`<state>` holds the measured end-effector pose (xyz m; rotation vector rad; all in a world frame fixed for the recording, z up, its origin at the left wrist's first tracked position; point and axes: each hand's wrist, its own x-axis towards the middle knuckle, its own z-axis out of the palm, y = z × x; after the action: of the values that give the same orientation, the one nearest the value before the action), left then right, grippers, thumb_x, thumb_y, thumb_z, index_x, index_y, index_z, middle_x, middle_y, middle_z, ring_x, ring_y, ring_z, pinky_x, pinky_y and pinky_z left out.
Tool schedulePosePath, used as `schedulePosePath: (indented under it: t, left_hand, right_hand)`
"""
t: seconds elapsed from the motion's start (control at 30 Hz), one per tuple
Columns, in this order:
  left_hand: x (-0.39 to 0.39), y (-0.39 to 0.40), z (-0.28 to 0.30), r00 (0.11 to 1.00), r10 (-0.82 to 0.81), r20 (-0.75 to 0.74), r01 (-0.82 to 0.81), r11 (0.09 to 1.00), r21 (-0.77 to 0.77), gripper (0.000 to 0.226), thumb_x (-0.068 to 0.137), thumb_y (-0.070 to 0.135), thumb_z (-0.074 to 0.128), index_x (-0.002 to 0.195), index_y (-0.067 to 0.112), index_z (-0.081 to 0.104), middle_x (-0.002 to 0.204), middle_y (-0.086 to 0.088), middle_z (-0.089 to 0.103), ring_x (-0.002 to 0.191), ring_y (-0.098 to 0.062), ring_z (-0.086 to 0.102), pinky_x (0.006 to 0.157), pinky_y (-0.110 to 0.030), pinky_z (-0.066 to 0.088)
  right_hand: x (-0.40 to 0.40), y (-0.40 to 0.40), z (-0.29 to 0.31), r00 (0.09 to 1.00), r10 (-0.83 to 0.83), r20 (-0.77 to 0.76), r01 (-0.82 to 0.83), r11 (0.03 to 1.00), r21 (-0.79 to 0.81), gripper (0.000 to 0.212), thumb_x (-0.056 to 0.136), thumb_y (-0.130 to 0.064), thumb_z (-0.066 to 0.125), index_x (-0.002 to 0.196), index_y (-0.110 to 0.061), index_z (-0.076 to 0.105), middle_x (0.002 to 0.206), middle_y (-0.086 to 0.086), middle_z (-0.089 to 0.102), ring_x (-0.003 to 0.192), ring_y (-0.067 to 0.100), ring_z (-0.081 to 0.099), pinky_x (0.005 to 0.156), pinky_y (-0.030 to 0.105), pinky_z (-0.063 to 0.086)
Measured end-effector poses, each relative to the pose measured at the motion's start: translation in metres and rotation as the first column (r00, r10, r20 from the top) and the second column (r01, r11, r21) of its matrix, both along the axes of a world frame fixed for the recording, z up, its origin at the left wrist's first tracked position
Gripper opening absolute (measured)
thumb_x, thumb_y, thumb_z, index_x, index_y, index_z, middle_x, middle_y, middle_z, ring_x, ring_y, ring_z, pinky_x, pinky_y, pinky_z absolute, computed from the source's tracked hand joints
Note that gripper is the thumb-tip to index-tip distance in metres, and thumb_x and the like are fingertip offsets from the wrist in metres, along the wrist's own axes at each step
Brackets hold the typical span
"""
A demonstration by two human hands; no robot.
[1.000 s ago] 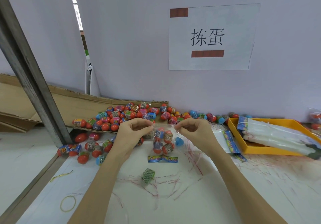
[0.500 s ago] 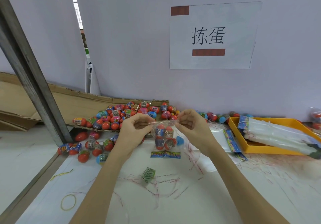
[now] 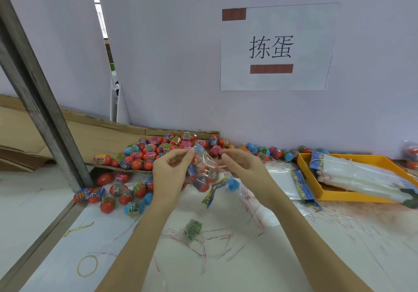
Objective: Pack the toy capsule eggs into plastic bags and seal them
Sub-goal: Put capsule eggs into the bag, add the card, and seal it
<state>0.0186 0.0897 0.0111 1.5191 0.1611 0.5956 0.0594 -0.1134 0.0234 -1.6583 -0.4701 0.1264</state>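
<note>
Loose capsule eggs [image 3: 126, 192] lie on table [image 3: 294, 257] at left, more heaped on cardboard [image 3: 95, 137] behind. L hand [image 3: 168, 174] pinches top of filled plastic bag [image 3: 203, 171], held up above table w/ eggs inside. R hand [image 3: 243, 167] pinches a thin red strip at bag's mouth. Orange tray [image 3: 339, 196] w/ empty bags far right.

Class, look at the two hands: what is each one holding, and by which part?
Left hand pinches the filled plastic bag at its top; right hand pinches a thin red strip.

bagged eggs [image 3: 202, 174] blurred, tray [image 3: 303, 162] cropped right
</note>
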Motion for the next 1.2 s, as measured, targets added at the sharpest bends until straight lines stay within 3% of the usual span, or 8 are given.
schedulePosePath:
  t: [0.17,0.3,0.5,0.73,0.87,0.97,1.03,1.2]
  left_hand:
    - [-0.001,-0.005,0.004,0.994,-0.068,-0.085,0.038,0.948,-0.317,0.009,0.088,0.02,0.082,0.096,0.016,0.084,0.096,-0.007,0.081,0.092,-0.027,0.077,0.067,-0.035,0.065]
    - [-0.002,-0.001,0.006,0.973,-0.172,-0.155,0.136,0.966,-0.221,0.018,0.088,0.028,0.083,0.104,0.019,0.083,0.103,-0.004,0.081,0.105,-0.027,0.075,0.094,-0.046,0.06]
    - [-0.005,0.001,0.008,0.962,-0.221,-0.158,0.202,0.971,-0.127,0.011,0.088,0.028,0.082,0.093,0.019,0.085,0.087,-0.007,0.079,0.07,-0.015,0.068,0.059,-0.023,0.052]
    - [-0.002,-0.002,0.0,0.973,-0.2,-0.12,0.19,0.978,-0.089,0.008,0.096,0.022,0.076,0.098,0.017,0.082,0.086,-0.002,0.077,0.068,-0.006,0.068,0.06,-0.017,0.054]
    - [0.004,-0.004,-0.004,0.982,-0.15,-0.115,0.137,0.984,-0.112,0.007,0.1,0.015,0.071,0.105,0.012,0.075,0.085,0.0,0.073,0.075,-0.013,0.067,0.067,-0.029,0.059]
    - [0.003,-0.004,-0.001,0.981,-0.162,-0.102,0.149,0.98,-0.13,0.007,0.1,0.013,0.07,0.104,0.008,0.073,0.084,-0.002,0.074,0.073,-0.02,0.07,0.068,-0.032,0.061]
    - [0.001,-0.007,0.001,0.975,-0.199,-0.099,0.189,0.976,-0.104,0.009,0.101,0.012,0.067,0.099,0.004,0.071,0.08,-0.008,0.074,0.069,-0.022,0.072,0.063,-0.029,0.06]
    - [-0.002,-0.006,0.002,0.979,-0.191,-0.077,0.192,0.981,0.006,0.02,0.104,0.015,0.065,0.093,0.0,0.069,0.079,-0.019,0.073,0.069,-0.033,0.073,0.066,-0.037,0.063]
  right_hand:
    - [0.003,0.0,-0.009,0.996,-0.073,-0.056,0.074,0.997,0.01,0.014,0.099,-0.02,0.068,0.105,-0.017,0.079,0.092,-0.005,0.079,0.086,0.01,0.072,0.074,0.022,0.059]
    - [0.008,-0.001,-0.011,0.98,-0.188,0.073,0.189,0.982,-0.019,0.013,0.1,-0.015,0.067,0.097,-0.02,0.078,0.082,-0.012,0.075,0.077,0.002,0.068,0.069,0.018,0.056]
    - [0.011,-0.002,-0.014,0.955,-0.235,0.181,0.239,0.971,-0.001,0.009,0.098,-0.017,0.069,0.101,-0.02,0.078,0.085,-0.01,0.076,0.081,0.006,0.07,0.071,0.018,0.056]
    - [0.008,0.005,-0.019,0.904,-0.371,0.214,0.356,0.928,0.106,0.015,0.1,-0.025,0.067,0.107,-0.015,0.075,0.083,-0.006,0.073,0.078,0.016,0.067,0.073,0.024,0.057]
    - [0.004,0.007,-0.017,0.967,-0.209,0.142,0.202,0.977,0.064,0.029,0.097,-0.045,0.066,0.07,-0.032,0.066,0.058,-0.008,0.047,0.057,0.007,0.04,0.058,0.021,0.037]
    - [0.002,0.008,-0.016,0.963,-0.221,0.152,0.222,0.975,0.01,0.038,0.098,-0.04,0.067,0.06,-0.042,0.062,0.053,-0.018,0.047,0.054,0.001,0.04,0.056,0.015,0.036]
    - [0.003,0.008,-0.016,0.953,-0.255,0.162,0.252,0.967,0.037,0.036,0.1,-0.035,0.066,0.063,-0.035,0.064,0.053,-0.015,0.047,0.054,0.004,0.04,0.057,0.023,0.037]
    - [0.002,0.008,-0.013,0.935,-0.333,0.124,0.321,0.941,0.107,0.033,0.102,-0.032,0.062,0.088,-0.006,0.077,0.075,0.018,0.07,0.075,0.043,0.065,0.073,0.053,0.057]
